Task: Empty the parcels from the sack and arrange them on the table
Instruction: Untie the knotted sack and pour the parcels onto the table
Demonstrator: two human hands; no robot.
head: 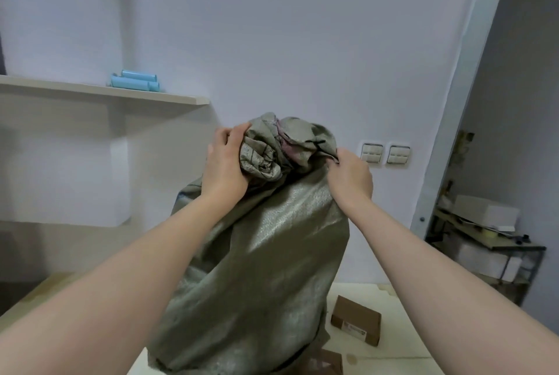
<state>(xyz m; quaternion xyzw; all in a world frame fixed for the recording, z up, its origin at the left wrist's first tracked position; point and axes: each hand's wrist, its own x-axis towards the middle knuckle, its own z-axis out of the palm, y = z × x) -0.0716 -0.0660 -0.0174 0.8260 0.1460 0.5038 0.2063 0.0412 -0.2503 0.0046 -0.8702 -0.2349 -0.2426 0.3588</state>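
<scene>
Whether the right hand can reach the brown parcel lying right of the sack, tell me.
Probably not yet: the right hand grips the sack, though the parcel lies uncovered below it.

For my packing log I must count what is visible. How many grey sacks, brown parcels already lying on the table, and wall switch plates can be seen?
grey sack: 1
brown parcels on the table: 2, the second partly hidden by the sack
wall switch plates: 2
Total: 5

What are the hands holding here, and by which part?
Both hands grip the grey-green sack by its bunched upper end: the left hand on the crumpled fabric, the right hand pinching a corner.
</scene>
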